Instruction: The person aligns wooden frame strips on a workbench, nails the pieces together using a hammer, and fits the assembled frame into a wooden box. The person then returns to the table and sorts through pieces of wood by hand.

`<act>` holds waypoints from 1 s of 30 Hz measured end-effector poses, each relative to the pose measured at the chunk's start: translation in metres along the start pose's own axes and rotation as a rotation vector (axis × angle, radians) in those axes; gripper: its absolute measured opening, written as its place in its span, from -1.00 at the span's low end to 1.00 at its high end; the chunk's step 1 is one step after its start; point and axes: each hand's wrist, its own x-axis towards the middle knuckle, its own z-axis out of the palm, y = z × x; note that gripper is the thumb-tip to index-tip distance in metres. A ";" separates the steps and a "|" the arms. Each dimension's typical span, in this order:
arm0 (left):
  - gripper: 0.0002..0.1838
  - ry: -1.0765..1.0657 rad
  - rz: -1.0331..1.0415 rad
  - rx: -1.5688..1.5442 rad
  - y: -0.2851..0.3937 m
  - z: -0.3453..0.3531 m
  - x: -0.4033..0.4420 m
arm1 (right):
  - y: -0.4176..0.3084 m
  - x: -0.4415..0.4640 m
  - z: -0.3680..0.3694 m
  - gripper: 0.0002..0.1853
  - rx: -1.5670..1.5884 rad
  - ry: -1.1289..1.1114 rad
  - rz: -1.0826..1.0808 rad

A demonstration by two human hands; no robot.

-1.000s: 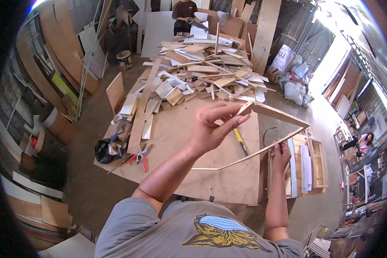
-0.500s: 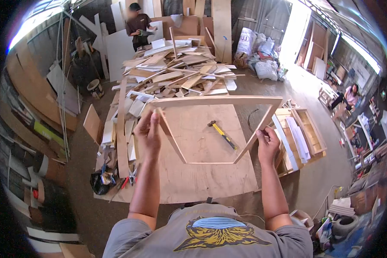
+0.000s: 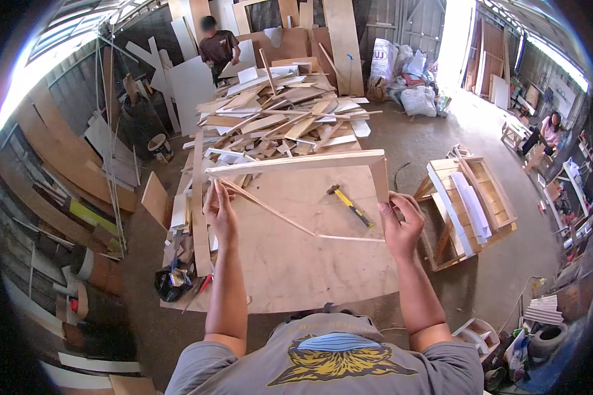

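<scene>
A thin rectangular wooden frame (image 3: 296, 162) is held up above the plywood tabletop, tilted, with its far bar raised. My left hand (image 3: 221, 209) is closed on its left corner, thumb up. On the right side piece, my right hand (image 3: 402, 224) is closed with the thumb toward me. Through the frame's opening, a hammer (image 3: 350, 205) with a yellow and black handle shows lying on the tabletop (image 3: 296, 280).
A big heap of wood offcuts (image 3: 290, 115) covers the table's far half. Right of the table stands a wooden crate-like piece (image 3: 471, 204). A black plastic bag (image 3: 171, 283) sits at the near left corner. A person (image 3: 219, 49) stands behind the heap; another person (image 3: 548, 135) sits far right.
The frame has swung round and shifted left and down a little in my hands, its right side turned more edge-on. My view has turned slightly. The person behind the heap has changed posture.
</scene>
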 end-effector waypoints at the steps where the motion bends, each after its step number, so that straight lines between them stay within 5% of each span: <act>1: -0.58 0.004 -0.017 -0.005 -0.003 -0.002 -0.001 | -0.001 0.000 -0.001 -0.77 -0.007 -0.016 -0.028; 18: -0.40 0.098 -0.307 -0.019 -0.011 0.007 -0.009 | -0.058 0.001 0.002 -0.76 0.036 -0.130 -0.328; 22: -0.49 0.163 -0.368 -0.033 -0.007 0.007 -0.007 | -0.053 0.005 -0.003 -0.77 0.039 -0.093 -0.271; 27: -0.64 0.139 -0.063 -0.090 0.008 0.016 -0.001 | -0.022 0.018 0.006 -0.73 0.127 -0.061 0.034; 30: -0.59 0.100 -0.062 0.013 0.017 0.020 0.004 | 0.007 0.026 0.022 -0.68 0.226 -0.070 0.160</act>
